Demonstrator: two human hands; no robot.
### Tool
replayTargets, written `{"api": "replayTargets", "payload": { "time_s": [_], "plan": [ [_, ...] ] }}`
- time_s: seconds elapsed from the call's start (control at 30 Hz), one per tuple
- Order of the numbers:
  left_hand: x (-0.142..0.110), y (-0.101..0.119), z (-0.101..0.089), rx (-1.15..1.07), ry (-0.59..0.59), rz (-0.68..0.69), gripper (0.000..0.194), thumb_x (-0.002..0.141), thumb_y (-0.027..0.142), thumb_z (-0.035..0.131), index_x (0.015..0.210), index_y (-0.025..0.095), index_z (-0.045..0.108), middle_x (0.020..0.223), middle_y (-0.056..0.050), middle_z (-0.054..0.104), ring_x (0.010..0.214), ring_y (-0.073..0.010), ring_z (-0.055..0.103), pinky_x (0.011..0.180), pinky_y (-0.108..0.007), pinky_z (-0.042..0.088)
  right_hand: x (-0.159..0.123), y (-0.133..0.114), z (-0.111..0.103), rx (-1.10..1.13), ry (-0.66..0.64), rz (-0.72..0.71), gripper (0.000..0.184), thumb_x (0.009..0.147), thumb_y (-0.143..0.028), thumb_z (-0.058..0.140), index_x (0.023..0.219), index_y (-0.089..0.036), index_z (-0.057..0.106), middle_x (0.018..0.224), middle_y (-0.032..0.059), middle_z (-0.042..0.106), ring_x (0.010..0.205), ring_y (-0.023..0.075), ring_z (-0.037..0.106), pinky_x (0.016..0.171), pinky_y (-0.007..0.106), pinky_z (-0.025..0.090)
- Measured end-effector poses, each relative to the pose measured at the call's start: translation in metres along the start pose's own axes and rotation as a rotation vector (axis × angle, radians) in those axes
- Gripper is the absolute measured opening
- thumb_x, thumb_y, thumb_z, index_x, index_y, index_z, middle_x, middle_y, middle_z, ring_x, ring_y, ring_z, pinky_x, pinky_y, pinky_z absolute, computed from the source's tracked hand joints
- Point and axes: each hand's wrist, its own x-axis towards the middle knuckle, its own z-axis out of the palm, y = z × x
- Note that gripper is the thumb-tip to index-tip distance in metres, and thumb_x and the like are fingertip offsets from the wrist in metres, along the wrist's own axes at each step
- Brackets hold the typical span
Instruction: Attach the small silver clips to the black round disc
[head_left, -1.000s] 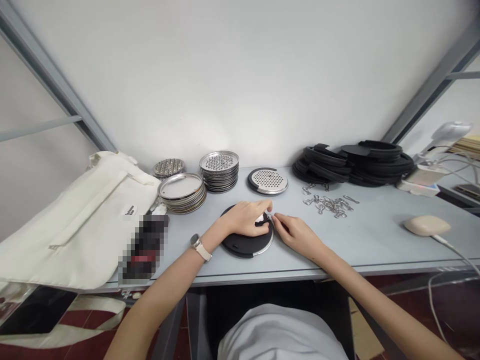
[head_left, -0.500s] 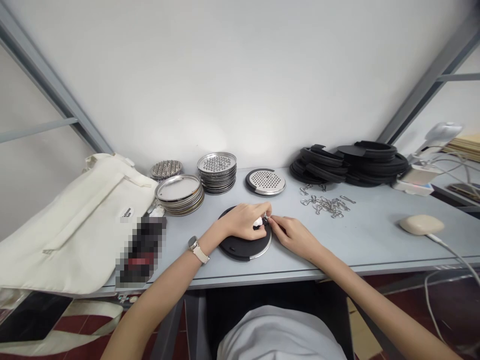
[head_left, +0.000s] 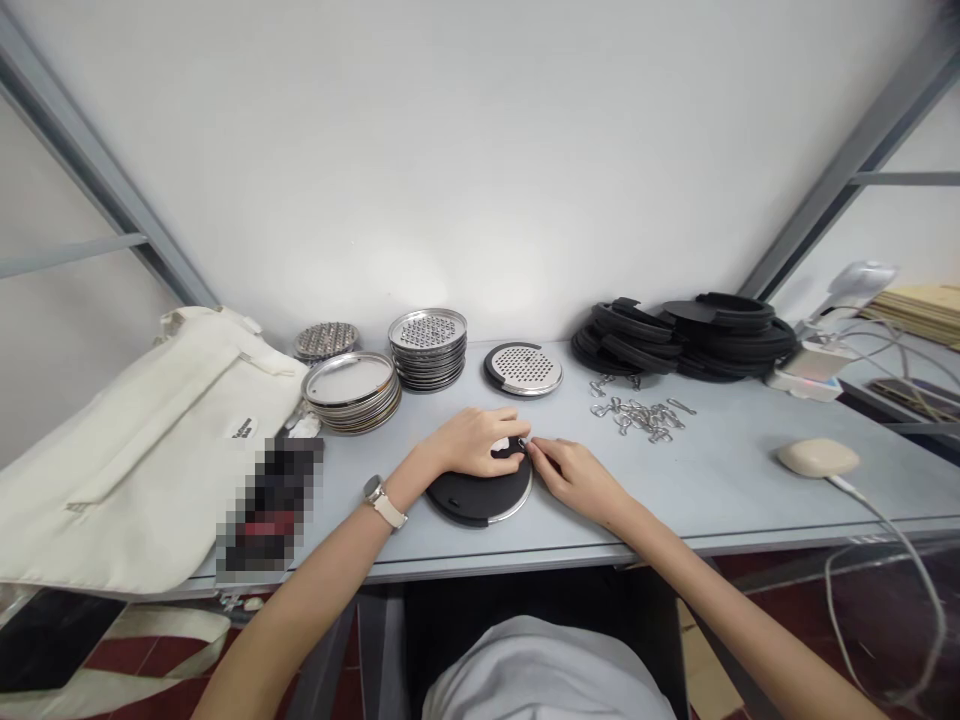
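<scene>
A round black disc with a metal rim lies flat near the table's front edge. My left hand rests on its far side, fingers curled down and pressing it. My right hand sits beside the disc's right edge, thumb and forefinger pinched on a small metal clip at the rim, where both hands' fingertips meet. A watch is on my left wrist.
Behind are a pile of metal clips, stacks of black rings, one assembled perforated disc, stacks of perforated metal plates and metal rims. A cream bag lies left, a beige mouse right.
My hands and the disc keep their relation, the pinch tightening slightly at the rim. The view has shifted, so everything sits a little further left and lower.
</scene>
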Motion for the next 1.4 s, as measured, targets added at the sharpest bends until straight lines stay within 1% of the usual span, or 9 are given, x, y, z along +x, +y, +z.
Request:
{"api": "replayTargets", "payload": {
  "time_s": [0.2,0.43,0.73,0.83,0.93,1.07,1.2,1.4],
  "plan": [
    [-0.001,0.001,0.0,-0.018,0.008,-0.019,0.016,0.08,0.034,0.05,0.089,0.021,0.055,0.081,0.0,0.053,0.062,-0.0117,0.049,0.056,-0.025,0.032,0.0,0.0,-0.001,-0.008,-0.012,-0.003,0.034,0.095,-0.03,0.026,0.073,-0.02,0.05,0.067,0.0026,0.06,0.063,0.0154,0.054,0.062,0.025,0.035],
    [-0.001,0.0,0.004,-0.028,0.029,-0.048,0.017,0.08,0.034,0.05,0.092,0.022,0.054,0.084,0.0,0.055,0.062,-0.0118,0.05,0.056,-0.025,0.032,0.0,0.0,-0.001,-0.069,-0.042,0.005,0.027,0.093,-0.027,0.03,0.071,-0.021,0.044,0.065,0.0017,0.054,0.063,0.0155,0.05,0.06,0.026,0.033],
    [0.001,-0.001,-0.001,-0.059,0.003,-0.071,0.015,0.08,0.034,0.049,0.087,0.02,0.05,0.081,0.0,0.053,0.061,-0.0119,0.051,0.054,-0.026,0.034,0.003,-0.001,-0.001,0.011,-0.076,0.046,0.025,0.095,-0.026,0.028,0.076,-0.02,0.045,0.071,0.0032,0.055,0.069,0.0171,0.051,0.064,0.028,0.036],
    [0.002,-0.002,0.0,-0.055,-0.012,-0.081,0.012,0.079,0.032,0.049,0.082,0.02,0.048,0.078,0.001,0.051,0.059,-0.0116,0.048,0.052,-0.027,0.032,0.003,0.001,0.0,0.037,-0.054,0.057,0.024,0.095,-0.025,0.029,0.077,-0.021,0.044,0.071,0.0028,0.055,0.069,0.0171,0.05,0.065,0.029,0.036],
    [0.004,-0.002,0.002,-0.045,-0.033,-0.084,0.013,0.079,0.033,0.047,0.08,0.02,0.046,0.078,0.001,0.05,0.057,-0.0117,0.045,0.049,-0.028,0.031,0.002,0.004,0.001,0.045,-0.067,0.042,0.024,0.095,-0.025,0.029,0.076,-0.021,0.042,0.071,0.0022,0.054,0.067,0.0172,0.048,0.064,0.03,0.036],
    [0.005,-0.003,0.003,-0.026,-0.047,-0.079,0.014,0.078,0.033,0.046,0.082,0.02,0.046,0.078,0.0,0.05,0.055,-0.0119,0.043,0.047,-0.028,0.029,0.001,0.007,0.002,0.048,-0.089,0.004,0.023,0.095,-0.023,0.029,0.076,-0.021,0.042,0.07,0.0022,0.053,0.066,0.0175,0.048,0.064,0.03,0.036],
    [0.005,-0.004,0.004,-0.021,-0.042,-0.095,0.016,0.075,0.033,0.048,0.084,0.02,0.048,0.079,0.0,0.05,0.053,-0.0118,0.042,0.046,-0.028,0.028,0.0,0.01,0.005,0.064,-0.064,0.012,0.021,0.095,-0.022,0.03,0.079,-0.021,0.043,0.07,0.0027,0.054,0.067,0.0185,0.05,0.061,0.029,0.036],
    [0.004,-0.004,0.006,-0.017,-0.026,-0.077,0.013,0.077,0.031,0.046,0.083,0.02,0.05,0.078,0.0,0.05,0.052,-0.0108,0.041,0.046,-0.027,0.028,0.0,0.011,0.006,0.065,-0.065,0.011,0.02,0.095,-0.021,0.03,0.079,-0.022,0.042,0.069,0.0017,0.053,0.065,0.0181,0.049,0.061,0.03,0.037]
  ]
}}
